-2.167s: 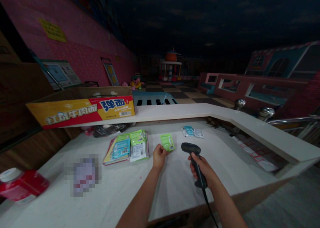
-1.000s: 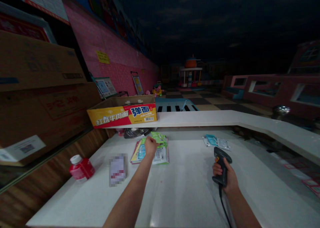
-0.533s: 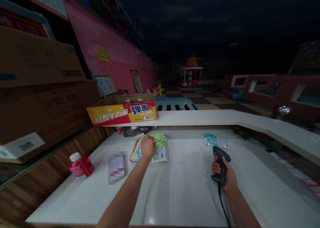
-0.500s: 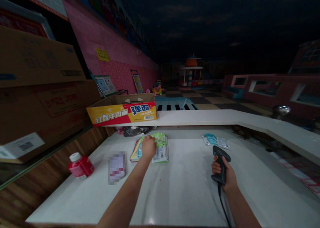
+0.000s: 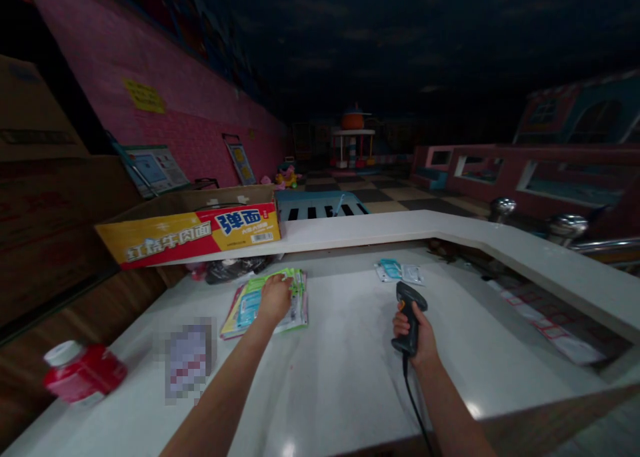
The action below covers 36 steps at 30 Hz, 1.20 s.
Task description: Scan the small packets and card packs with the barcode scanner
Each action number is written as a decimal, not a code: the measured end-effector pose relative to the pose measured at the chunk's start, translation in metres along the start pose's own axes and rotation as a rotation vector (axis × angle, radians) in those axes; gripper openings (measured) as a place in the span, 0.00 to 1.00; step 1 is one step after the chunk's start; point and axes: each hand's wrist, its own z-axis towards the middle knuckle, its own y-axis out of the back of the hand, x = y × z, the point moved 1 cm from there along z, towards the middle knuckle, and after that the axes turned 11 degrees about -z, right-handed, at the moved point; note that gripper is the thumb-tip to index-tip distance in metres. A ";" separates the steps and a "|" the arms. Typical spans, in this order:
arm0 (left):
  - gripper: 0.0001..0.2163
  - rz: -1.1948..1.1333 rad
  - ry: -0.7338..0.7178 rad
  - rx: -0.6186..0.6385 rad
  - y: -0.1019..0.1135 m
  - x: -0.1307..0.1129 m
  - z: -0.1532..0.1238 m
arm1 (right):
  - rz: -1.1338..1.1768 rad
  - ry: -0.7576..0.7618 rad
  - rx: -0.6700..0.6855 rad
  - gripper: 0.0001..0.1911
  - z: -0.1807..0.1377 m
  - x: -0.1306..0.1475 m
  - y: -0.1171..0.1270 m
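My right hand [image 5: 419,330] is wrapped round the grip of a black barcode scanner [image 5: 409,317], whose cable [image 5: 415,403] runs down towards the near edge. Over a pile of flat plastic packets [image 5: 295,310] in green, white and blue, my left hand [image 5: 276,298] has its fingers curled at the green packet [image 5: 299,278] on top; the fingertips are partly hidden. Beyond the scanner lie a couple of blue and white packets [image 5: 400,271], apart from the hand.
A red bottle with a white cap [image 5: 85,373] stands at left, beside a blurred-out item [image 5: 187,360]. An open noodle carton [image 5: 200,233] sits on the raised white ledge [image 5: 360,230]. Brown boxes [image 5: 50,210] are stacked at far left. A black bag [image 5: 235,269] lies under the ledge.
The view has turned to the right, so everything sits further left in it. My left hand stays at the packet pile, and my right hand still holds the scanner.
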 end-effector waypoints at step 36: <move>0.12 -0.511 -0.403 0.311 -0.141 -0.121 0.018 | 0.070 0.155 -0.108 0.17 0.007 0.008 0.007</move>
